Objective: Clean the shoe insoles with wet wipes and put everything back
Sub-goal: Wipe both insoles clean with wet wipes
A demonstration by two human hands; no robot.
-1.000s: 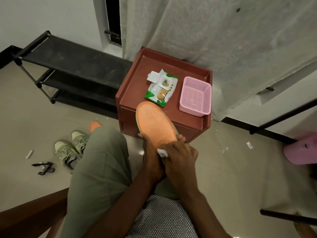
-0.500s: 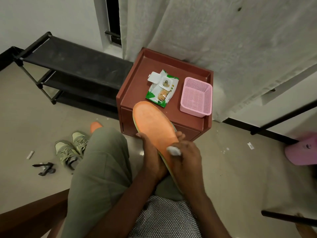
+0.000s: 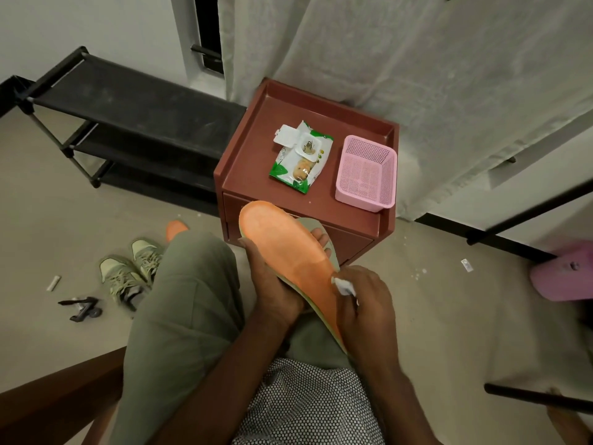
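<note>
Two hands on it: our left hand [image 3: 276, 284] holds the orange insole [image 3: 288, 252] over our lap, while our right hand [image 3: 365, 300], grip pinching the wet wipe [image 3: 343, 286], has slid from mid-sole down toward the heel, so wiping continues.

The right hand [image 3: 362, 303] hides most of the wipe [image 3: 342, 286].

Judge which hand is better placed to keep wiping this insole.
Right. The right hand already pinches the wet wipe against the orange insole, while the left hand grips the insole from underneath.
</note>
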